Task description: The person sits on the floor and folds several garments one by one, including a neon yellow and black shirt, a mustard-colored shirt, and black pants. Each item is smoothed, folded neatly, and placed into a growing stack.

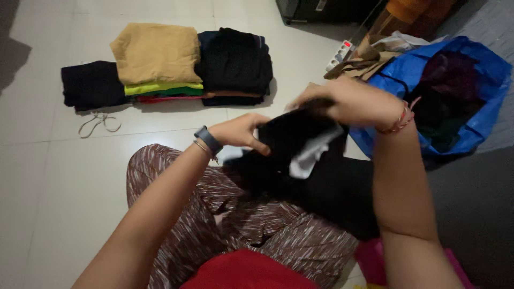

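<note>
Above the person's lap, both hands hold a black garment (292, 155) that hangs down onto the patterned trousers (241, 219). The left hand (239, 131) pinches the garment's left edge between thumb and curled fingers; a dark watch (208, 140) and a thin bangle sit on that wrist. The right hand (348, 101) is closed over the garment's top edge, fingers folded around the cloth, with a red thread bracelet (399, 122) at the wrist. A pale grey patch of lining or label (313, 152) shows on the garment just below the right hand; which it is cannot be told.

Beyond the garment, on the tiled floor (48, 176), lie stacks of folded clothes: a tan piece (158, 53) on top of yellow, green and red layers, a black stack (235, 64) just to its right, touching it, and a lower black pile (91, 84) to its left. A loop of pale cord (99, 123) lies on the floor near that lower pile. To the right of the garment, close behind the right forearm, stands a blue bag (455, 80), open, with dark clothes inside. A white power strip (340, 53) lies further back from the garment, beside the bag. A pink thing (369, 262) shows under the right elbow, too hidden to name.
</note>
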